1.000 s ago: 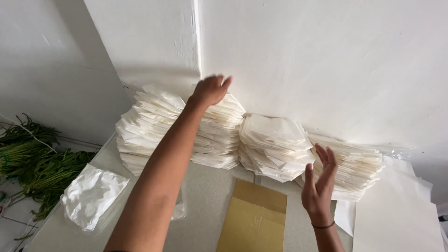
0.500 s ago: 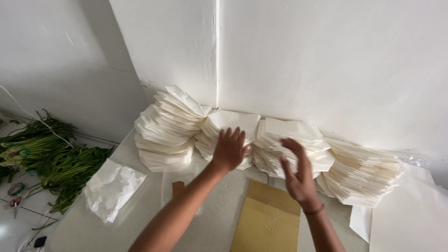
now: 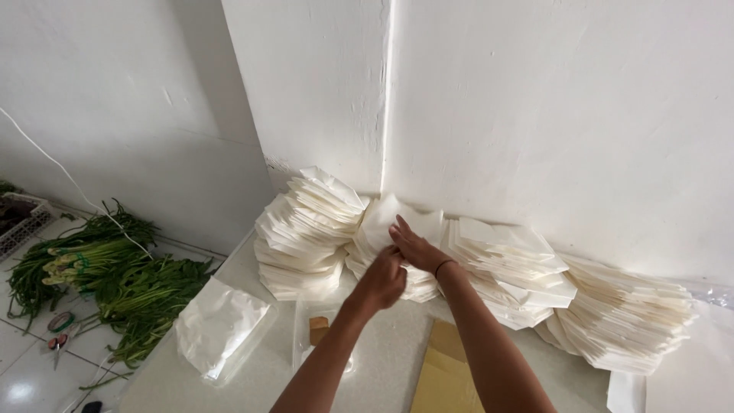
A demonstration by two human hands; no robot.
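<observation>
1. Head view, hands: My left hand (image 3: 381,281) and right hand (image 3: 415,246) met at the middle stack of white paper sheets (image 3: 397,248), which stood against the wall corner (image 3: 386,115) on the pale table (image 3: 382,367). The right hand lay flat, fingers extended, on the top sheets; the left was curled at the stack's front edge. Whether either actually pinched a sheet, I could not tell.

2. Head view, placement: The stacks leaned in a fanned row along the wall, which I judged kept them from sliding. The left stack (image 3: 302,241) touched the middle one; further stacks (image 3: 566,298) ran rightward.

3. Head view, surroundings: A clear plastic bag bundle (image 3: 222,327) lay near the table's left edge, a brown envelope (image 3: 447,375) between my forearms. Green leafy stalks (image 3: 107,275) and scissors (image 3: 57,340) lay on the tiled floor (image 3: 23,382).

4. Change noted: Half a second earlier my hands were apart, fingers spread, short of the stack; they had since closed together upon it.
</observation>
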